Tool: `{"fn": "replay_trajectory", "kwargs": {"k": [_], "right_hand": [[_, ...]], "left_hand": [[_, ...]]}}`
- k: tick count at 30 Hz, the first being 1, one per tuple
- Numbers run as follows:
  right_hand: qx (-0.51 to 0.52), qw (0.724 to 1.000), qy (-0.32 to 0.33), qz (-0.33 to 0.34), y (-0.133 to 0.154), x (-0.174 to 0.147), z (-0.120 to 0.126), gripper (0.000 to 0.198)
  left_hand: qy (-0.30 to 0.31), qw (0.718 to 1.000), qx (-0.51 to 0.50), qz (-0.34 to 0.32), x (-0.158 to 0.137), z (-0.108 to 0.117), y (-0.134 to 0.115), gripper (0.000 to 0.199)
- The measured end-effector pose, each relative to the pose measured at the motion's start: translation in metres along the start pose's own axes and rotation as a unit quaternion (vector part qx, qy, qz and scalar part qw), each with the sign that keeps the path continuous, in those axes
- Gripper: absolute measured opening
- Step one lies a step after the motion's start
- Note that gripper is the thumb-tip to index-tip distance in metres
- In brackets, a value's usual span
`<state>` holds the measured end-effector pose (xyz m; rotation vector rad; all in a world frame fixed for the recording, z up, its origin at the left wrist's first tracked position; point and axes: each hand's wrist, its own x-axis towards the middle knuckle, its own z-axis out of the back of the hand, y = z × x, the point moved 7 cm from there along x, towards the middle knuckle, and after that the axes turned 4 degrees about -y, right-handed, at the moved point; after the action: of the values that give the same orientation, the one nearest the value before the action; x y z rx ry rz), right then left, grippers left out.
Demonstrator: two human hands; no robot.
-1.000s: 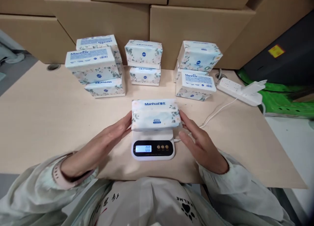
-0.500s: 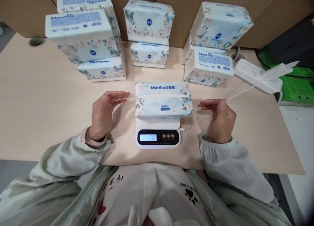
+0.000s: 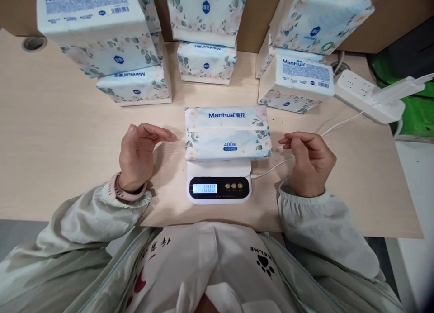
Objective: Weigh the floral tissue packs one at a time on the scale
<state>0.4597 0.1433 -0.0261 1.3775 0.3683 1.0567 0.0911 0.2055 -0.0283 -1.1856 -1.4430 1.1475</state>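
A pack of tissues (image 3: 228, 134) with a blue floral print lies across a white digital scale (image 3: 219, 170), hiding most of its weighing plate. The scale's lit display reads about 100.0. To the left of the pack, my left hand (image 3: 140, 154) hovers with extended fingers, apart from the pack; a pink band circles that wrist. On the other side, my right hand (image 3: 308, 161) is also clear of the pack, holding nothing visible, its fingers bent loosely and not closed. A thin white cable (image 3: 274, 167) plugs into the scale's right side.
Stacked tissue packs stand at the back left (image 3: 101, 50), back middle (image 3: 206, 62) and back right (image 3: 296, 84). A white power strip (image 3: 369, 96) lies at the right. Brown cardboard (image 3: 252, 23) rises behind the stacks. A cable hole (image 3: 34, 43) is at the left.
The scale's reading has gone from about 7.0 to about 100.0. Both hands have drawn slightly outward, away from the pack. My view has moved a little closer and lower.
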Motion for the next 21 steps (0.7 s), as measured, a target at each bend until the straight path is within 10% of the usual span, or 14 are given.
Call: {"fn": "replay_trajectory", "kwargs": {"k": [21], "right_hand": [[0.028,0.998,-0.039,0.038,0.0046,0.0003,0.0030,0.018]], "left_hand": [[-0.005,1.000,0.008,0.012,0.0009,0.0007,0.0038,0.053]]}}
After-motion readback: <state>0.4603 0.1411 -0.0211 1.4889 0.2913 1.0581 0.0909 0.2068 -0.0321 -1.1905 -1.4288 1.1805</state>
